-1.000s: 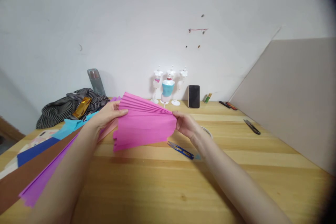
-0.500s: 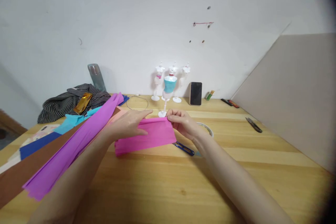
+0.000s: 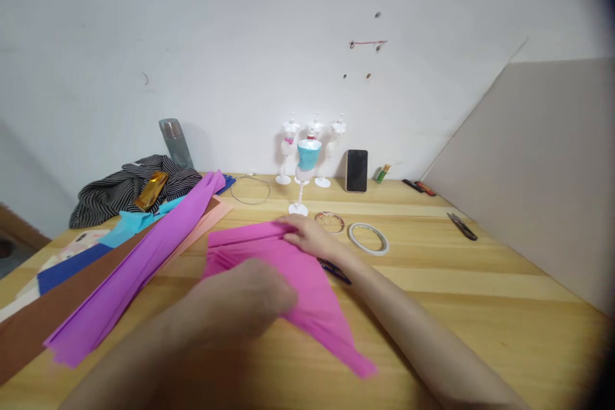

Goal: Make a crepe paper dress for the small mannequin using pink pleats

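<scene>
A sheet of pink crepe paper (image 3: 307, 295) lies partly unfolded over the wooden table, with a folded strip along its far edge and one corner stretching toward the near right. At the far edge, my right hand (image 3: 307, 236) is closed on the paper with thumb and fingers. My left hand (image 3: 250, 298), smeared by motion, is over the near side of the sheet, and its fingers cannot be made out. Blue-handled snips (image 3: 335, 270) lie partly under my right wrist. Just behind the paper stands a small white dress form (image 3: 308, 157) wrapped in light blue.
Left lie long crepe strips, purple (image 3: 158, 256) and brown (image 3: 52, 314), and a striped cloth (image 3: 115, 192). A bottle (image 3: 176, 144) leans on the wall. Rightward are a tape roll (image 3: 368, 239), a bracelet-like ring (image 3: 330, 222), a phone (image 3: 357, 171) and pliers-like cutters (image 3: 462, 226).
The pink paper has been spread from a narrow strip into a wider sheet toward me. My left hand has moved nearer and rightward; my right hand has shifted slightly left, uncovering the tape roll and ring.
</scene>
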A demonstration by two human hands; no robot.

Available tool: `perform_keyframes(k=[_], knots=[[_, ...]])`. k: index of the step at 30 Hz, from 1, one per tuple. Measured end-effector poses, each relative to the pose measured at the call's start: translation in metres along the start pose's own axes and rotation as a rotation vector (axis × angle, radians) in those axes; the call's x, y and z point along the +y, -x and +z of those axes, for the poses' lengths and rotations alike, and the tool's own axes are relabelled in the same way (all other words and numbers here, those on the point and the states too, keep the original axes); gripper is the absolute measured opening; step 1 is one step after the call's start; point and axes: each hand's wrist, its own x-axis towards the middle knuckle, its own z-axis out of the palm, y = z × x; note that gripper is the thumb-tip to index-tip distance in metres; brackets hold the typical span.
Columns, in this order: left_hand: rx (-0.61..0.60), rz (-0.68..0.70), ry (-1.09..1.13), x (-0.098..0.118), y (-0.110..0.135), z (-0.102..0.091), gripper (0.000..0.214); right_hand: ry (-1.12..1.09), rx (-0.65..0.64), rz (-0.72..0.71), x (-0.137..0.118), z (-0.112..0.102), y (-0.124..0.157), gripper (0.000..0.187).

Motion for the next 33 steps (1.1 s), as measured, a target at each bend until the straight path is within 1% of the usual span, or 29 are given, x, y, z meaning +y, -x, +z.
perform_keyframes(k=[1, 3, 5, 6, 9, 11, 12, 14, 17, 18, 19, 21, 23, 25, 26, 27, 30, 32, 33], knots=[[-0.03, 0.079, -0.02, 0.007, -0.004, 0.008, 0.013, 0.09, -0.042, -0.045, -0.002, 0.005, -0.002, 0.043], [-0.006, 0.158, -0.043, 0.016, -0.012, 0.02, 0.012, 0.254, -0.111, -0.076, -0.006, 0.013, -0.009, 0.055], [0.002, 0.172, -0.056, 0.021, -0.017, 0.027, 0.01, 0.38, -0.16, -0.056, -0.009, 0.017, -0.017, 0.059], [-0.004, 0.161, -0.068, 0.023, -0.017, 0.028, 0.009, 0.427, -0.177, -0.045, -0.011, 0.017, -0.021, 0.055], [-0.001, 0.141, -0.109, 0.029, -0.015, 0.025, 0.007, 0.531, -0.239, -0.06, -0.015, 0.013, -0.031, 0.025], [0.034, 0.146, -0.122, 0.031, -0.013, 0.024, 0.007, 0.564, -0.245, -0.045, -0.018, 0.009, -0.036, 0.021], [0.051, 0.133, -0.128, 0.031, -0.012, 0.023, 0.006, 0.574, -0.218, -0.021, -0.018, 0.007, -0.038, 0.021], [0.067, 0.06, -0.154, 0.028, -0.015, 0.022, 0.007, 0.591, -0.104, 0.041, -0.018, 0.004, -0.045, 0.023], [0.057, -0.078, -0.185, 0.012, -0.022, 0.014, 0.012, 0.602, 0.119, 0.135, -0.015, 0.004, -0.063, 0.028], [0.035, -0.122, -0.176, 0.005, -0.025, 0.011, 0.014, 0.601, 0.172, 0.156, -0.014, 0.004, -0.07, 0.028], [0.004, -0.161, -0.156, -0.003, -0.028, 0.009, 0.017, 0.6, 0.209, 0.166, -0.013, 0.004, -0.077, 0.026], [-0.054, -0.26, -0.117, -0.019, -0.032, 0.008, 0.021, 0.57, 0.234, 0.152, -0.013, 0.004, -0.087, 0.026], [-0.056, -0.314, -0.099, -0.034, -0.033, 0.013, 0.025, 0.525, 0.227, 0.14, -0.017, 0.001, -0.086, 0.03], [-0.081, -0.351, -0.082, -0.044, -0.033, 0.022, 0.026, 0.495, 0.169, 0.165, -0.024, -0.006, -0.074, 0.028], [-0.093, -0.355, -0.075, -0.047, -0.032, 0.027, 0.025, 0.491, 0.11, 0.198, -0.028, -0.011, -0.063, 0.027], [-0.105, -0.349, -0.068, -0.048, -0.032, 0.031, 0.023, 0.5, 0.024, 0.238, -0.031, -0.017, -0.051, 0.026], [-0.095, -0.283, -0.04, -0.043, -0.034, 0.039, 0.022, 0.561, -0.164, 0.352, -0.038, -0.036, -0.007, 0.018], [-0.069, -0.218, -0.023, -0.035, -0.038, 0.04, 0.022, 0.582, -0.343, 0.396, -0.038, -0.045, 0.021, 0.013], [-0.071, -0.202, -0.023, -0.03, -0.04, 0.039, 0.021, 0.565, -0.428, 0.424, -0.036, -0.049, 0.034, 0.016]])
